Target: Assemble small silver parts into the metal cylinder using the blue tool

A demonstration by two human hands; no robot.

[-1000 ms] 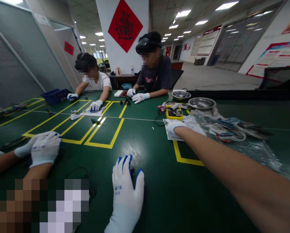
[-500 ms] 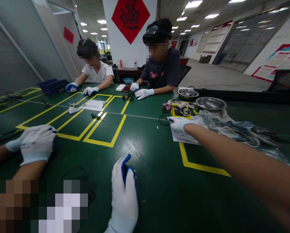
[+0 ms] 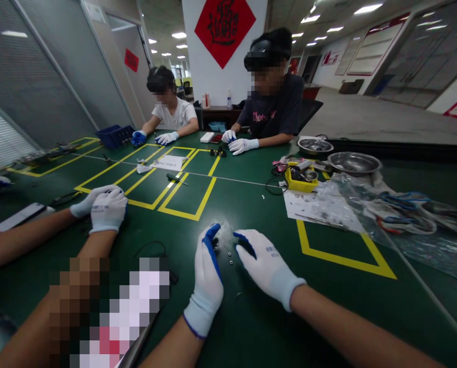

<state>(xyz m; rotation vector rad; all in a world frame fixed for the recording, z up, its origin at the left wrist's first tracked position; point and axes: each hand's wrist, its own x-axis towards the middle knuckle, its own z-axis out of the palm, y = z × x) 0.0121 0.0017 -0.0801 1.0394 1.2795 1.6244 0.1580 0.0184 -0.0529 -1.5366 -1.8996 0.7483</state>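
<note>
My left hand (image 3: pixel 207 271), in a white glove with blue palm, rests on its side on the green table (image 3: pixel 259 332), its fingers apart from the thumb and curved around small dark parts. To its right, my right hand (image 3: pixel 264 260) in a matching glove hovers with thumb and index finger apart, nothing visible between them. Small metal nuts (image 3: pixel 230 258) lie on the table between the two hands. Part of what lies by my left palm is hidden by its fingers.
A yellow tray (image 3: pixel 301 185) of parts stands beside white paper (image 3: pixel 293 207), plastic bags and steel bowls (image 3: pixel 354 163) at the right. A screwdriver (image 3: pixel 174 178) lies farther back. A neighbour's gloved hands (image 3: pixel 109 208) are at the left; two people sit opposite.
My right hand has come back from the paper by the yellow tray to beside my left hand. The view has turned left, and the neighbour's arms show more.
</note>
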